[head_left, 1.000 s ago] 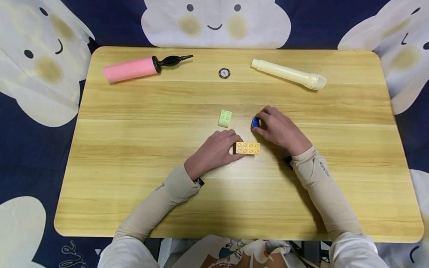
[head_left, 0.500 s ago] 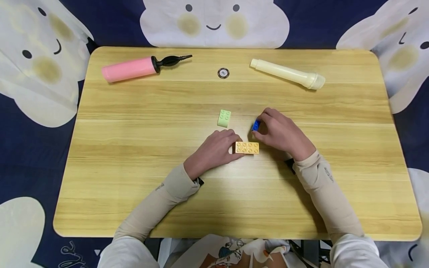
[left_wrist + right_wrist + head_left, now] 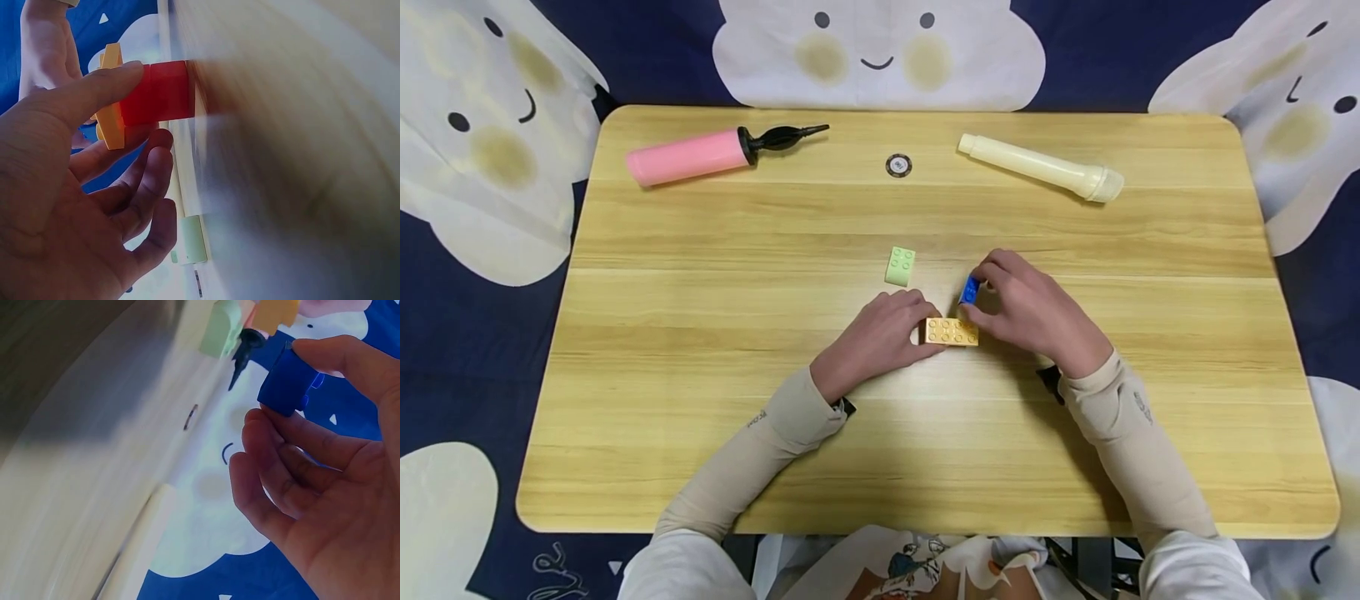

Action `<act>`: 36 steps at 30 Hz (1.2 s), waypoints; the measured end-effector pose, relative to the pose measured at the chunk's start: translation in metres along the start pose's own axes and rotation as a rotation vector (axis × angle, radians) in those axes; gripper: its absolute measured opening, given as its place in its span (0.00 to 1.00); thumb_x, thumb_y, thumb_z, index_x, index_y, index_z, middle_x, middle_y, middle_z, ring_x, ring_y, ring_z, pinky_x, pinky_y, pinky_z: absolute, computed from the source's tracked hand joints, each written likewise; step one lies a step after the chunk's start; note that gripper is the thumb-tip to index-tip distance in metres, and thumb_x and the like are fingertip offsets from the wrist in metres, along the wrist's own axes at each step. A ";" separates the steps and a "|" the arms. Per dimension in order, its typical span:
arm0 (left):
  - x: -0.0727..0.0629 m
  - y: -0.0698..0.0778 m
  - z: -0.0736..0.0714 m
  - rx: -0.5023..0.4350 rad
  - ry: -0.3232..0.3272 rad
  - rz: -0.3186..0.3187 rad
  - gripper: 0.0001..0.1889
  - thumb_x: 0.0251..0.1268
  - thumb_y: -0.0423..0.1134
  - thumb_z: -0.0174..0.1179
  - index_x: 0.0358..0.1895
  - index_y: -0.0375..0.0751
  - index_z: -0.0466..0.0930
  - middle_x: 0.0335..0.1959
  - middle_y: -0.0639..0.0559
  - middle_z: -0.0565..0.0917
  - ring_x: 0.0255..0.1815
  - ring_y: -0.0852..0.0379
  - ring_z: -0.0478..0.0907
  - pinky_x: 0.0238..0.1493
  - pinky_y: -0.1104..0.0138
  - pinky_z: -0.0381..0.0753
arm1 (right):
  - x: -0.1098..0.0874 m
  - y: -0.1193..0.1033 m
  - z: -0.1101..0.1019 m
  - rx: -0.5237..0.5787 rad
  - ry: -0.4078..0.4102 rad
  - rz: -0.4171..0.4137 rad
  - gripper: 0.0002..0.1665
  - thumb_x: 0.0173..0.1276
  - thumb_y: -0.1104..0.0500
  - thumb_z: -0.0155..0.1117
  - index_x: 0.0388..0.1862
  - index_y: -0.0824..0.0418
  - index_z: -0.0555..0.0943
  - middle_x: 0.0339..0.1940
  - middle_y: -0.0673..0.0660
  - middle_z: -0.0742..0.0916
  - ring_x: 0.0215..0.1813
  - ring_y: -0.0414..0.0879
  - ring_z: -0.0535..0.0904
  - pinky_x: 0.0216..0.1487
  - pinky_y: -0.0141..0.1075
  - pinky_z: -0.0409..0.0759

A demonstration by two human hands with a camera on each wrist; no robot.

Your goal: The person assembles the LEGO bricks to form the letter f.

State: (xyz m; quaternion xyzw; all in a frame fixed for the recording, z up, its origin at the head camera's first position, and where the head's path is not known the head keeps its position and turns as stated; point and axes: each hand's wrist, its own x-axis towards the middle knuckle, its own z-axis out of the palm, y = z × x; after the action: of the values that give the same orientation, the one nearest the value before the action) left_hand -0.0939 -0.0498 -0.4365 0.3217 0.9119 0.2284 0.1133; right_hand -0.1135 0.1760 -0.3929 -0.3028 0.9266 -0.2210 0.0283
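Observation:
My left hand (image 3: 880, 342) grips a small stack of toy building bricks. On top is a yellow-orange brick (image 3: 951, 332) with two rows of studs. Beneath it, red bricks (image 3: 167, 92) show in the left wrist view, standing on or very near the table. Between thumb and fingers, my right hand (image 3: 1037, 308) pinches a small blue brick (image 3: 287, 382), held off the table. In the head view the blue brick appears just behind the right end of the yellow-orange one; contact cannot be told. A light green brick (image 3: 899, 267) lies on the table beyond my left hand.
On the wooden table (image 3: 700, 400), a pink hand pump (image 3: 688, 158) with a black nozzle lies at the back left. A round dark-rimmed chip (image 3: 898, 165) is at the back middle. A cream toy microphone (image 3: 1037, 167) rests at the back right.
My right hand has brought the blue brick nearer to me, towards the yellow-orange brick. My left hand and the stack have hardly moved.

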 end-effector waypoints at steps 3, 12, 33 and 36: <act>0.000 0.000 -0.001 0.007 0.000 0.002 0.20 0.62 0.57 0.68 0.48 0.47 0.87 0.36 0.56 0.79 0.33 0.60 0.72 0.36 0.65 0.70 | -0.002 -0.003 0.000 0.014 -0.003 -0.005 0.21 0.59 0.58 0.73 0.44 0.72 0.82 0.43 0.62 0.81 0.43 0.53 0.78 0.46 0.47 0.80; -0.001 0.001 -0.002 -0.010 -0.016 0.000 0.20 0.63 0.55 0.68 0.50 0.46 0.87 0.38 0.55 0.80 0.35 0.59 0.72 0.37 0.64 0.71 | -0.010 -0.014 0.004 0.071 -0.013 -0.075 0.19 0.60 0.59 0.72 0.44 0.72 0.81 0.44 0.61 0.81 0.44 0.52 0.77 0.45 0.44 0.80; 0.000 -0.002 -0.003 -0.032 -0.016 0.011 0.18 0.62 0.50 0.69 0.52 0.46 0.86 0.42 0.54 0.81 0.38 0.58 0.74 0.39 0.65 0.72 | -0.013 -0.028 0.014 0.077 -0.060 -0.145 0.22 0.58 0.59 0.77 0.44 0.72 0.82 0.42 0.58 0.80 0.42 0.49 0.76 0.44 0.40 0.80; 0.001 -0.002 -0.003 -0.031 -0.019 0.006 0.18 0.61 0.49 0.69 0.52 0.46 0.86 0.42 0.54 0.81 0.39 0.58 0.74 0.40 0.65 0.72 | -0.013 -0.028 0.014 0.071 -0.066 -0.146 0.22 0.58 0.58 0.76 0.45 0.72 0.82 0.42 0.59 0.81 0.43 0.49 0.76 0.45 0.40 0.80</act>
State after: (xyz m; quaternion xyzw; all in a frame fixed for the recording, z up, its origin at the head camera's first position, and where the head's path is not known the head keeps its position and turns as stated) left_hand -0.0965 -0.0519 -0.4351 0.3249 0.9061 0.2399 0.1262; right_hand -0.0845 0.1577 -0.3950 -0.3754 0.8922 -0.2453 0.0533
